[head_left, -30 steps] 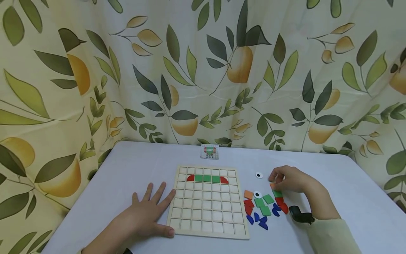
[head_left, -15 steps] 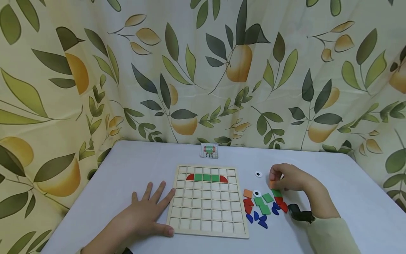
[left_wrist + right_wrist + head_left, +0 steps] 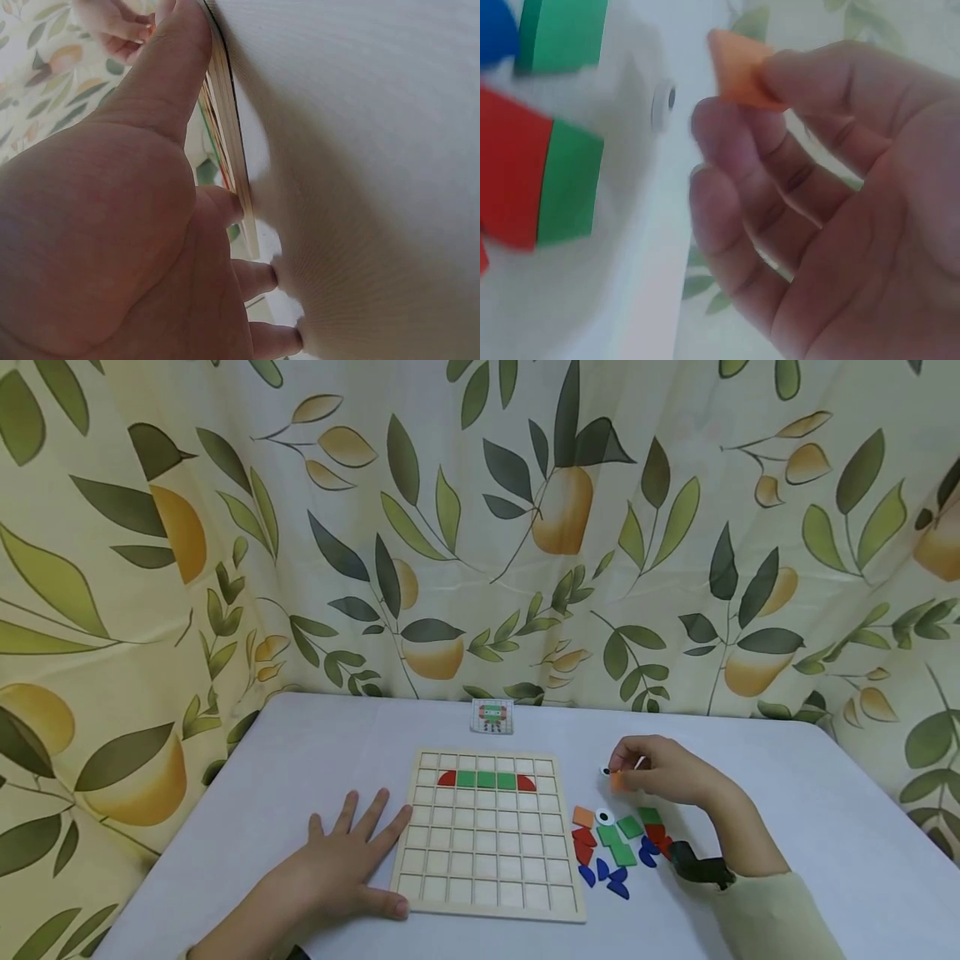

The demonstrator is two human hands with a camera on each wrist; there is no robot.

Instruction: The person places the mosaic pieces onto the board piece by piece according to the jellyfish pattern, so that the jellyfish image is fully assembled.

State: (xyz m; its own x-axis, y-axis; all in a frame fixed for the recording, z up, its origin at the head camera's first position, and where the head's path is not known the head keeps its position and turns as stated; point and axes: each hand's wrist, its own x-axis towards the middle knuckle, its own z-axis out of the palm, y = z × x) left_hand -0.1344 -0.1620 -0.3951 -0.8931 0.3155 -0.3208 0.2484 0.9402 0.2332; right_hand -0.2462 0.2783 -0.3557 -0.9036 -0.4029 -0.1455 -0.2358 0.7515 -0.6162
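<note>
My right hand is up off the desk, thumb and fingers clamped on an orange square! That's out at the far right, beyond the loose pieces, near a white disc with a black dot, lying on the desk. Over on the left, my left hand is spread wide, fingers apart, fingertips down, thumb and forefinger at the left edge of the wooden board. And on that board, second row from the far side: a red rounded piece, three green squares in line, then another red one! Just right of the board sit another orange tile, a second dotted disc, loose green tiles, red shapes and, nearest me, blue curved pieces. Far beyond the board lies a small picture card, with a leafy curtain behind it.
</note>
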